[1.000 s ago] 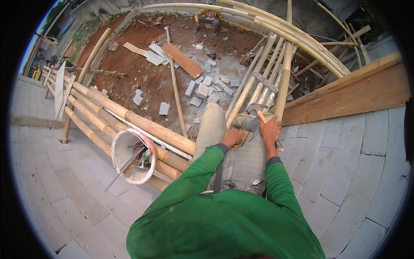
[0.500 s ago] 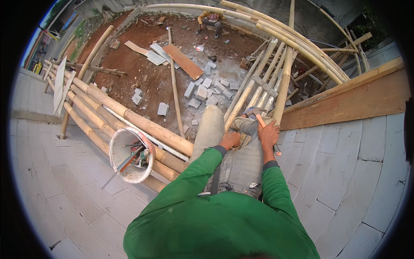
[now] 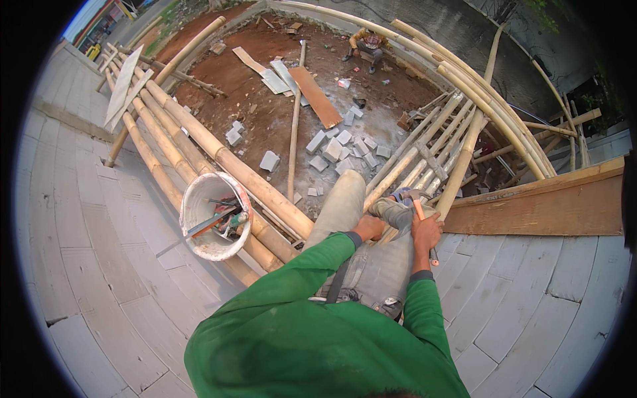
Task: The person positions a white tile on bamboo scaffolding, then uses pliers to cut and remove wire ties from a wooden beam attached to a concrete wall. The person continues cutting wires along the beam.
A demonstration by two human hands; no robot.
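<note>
Green long-sleeve top (image 3: 312,331) w/ dark cuffs, grey trousers (image 3: 371,265), dusty.

I see a slim tool with an orange handle (image 3: 421,213) gripped in my right hand (image 3: 425,232), its handle rising above the fist and a dark, thin end poking out below by the wrist. It stands nearly upright, just beside my bent knee, at the edge of the grey block wall.
</note>
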